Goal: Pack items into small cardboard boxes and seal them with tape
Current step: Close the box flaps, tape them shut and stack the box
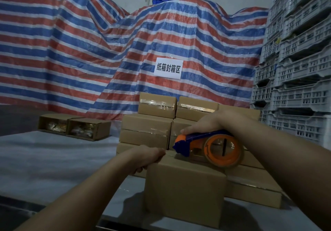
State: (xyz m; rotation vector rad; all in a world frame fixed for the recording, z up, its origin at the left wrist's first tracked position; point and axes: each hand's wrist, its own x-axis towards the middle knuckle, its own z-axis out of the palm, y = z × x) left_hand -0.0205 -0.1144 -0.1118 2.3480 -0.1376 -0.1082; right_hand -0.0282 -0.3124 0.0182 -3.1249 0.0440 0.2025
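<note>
1. Gripping the left top edge of the near cardboard box (pixel 184 191) with the left hand (pixel 145 156), fingers curled over the corner and down its left side.
2. Clamping the right hand (pixel 213 121) round the blue handle of the tape dispenser (pixel 206 144), orange roll of clear tape (pixel 223 151) resting on the near cardboard box top, blue cutter end pointing toward the left hand.
3. Standing on the grey table (pixel 44 159), at its front edge: the near cardboard box, flaps closed.
4. Stacked just behind and right of the near cardboard box: sealed boxes (pixel 146 128), several layers high, tape strips shining.
5. Lying far left of the near cardboard box, well apart: two open boxes (pixel 75 126) with wrapped contents showing.
6. Hanging behind the near cardboard box: striped tarpaulin (pixel 71 51) bearing a white paper sign (pixel 168 68).
7. Towering right of the near cardboard box: grey plastic crates (pixel 295 69).
</note>
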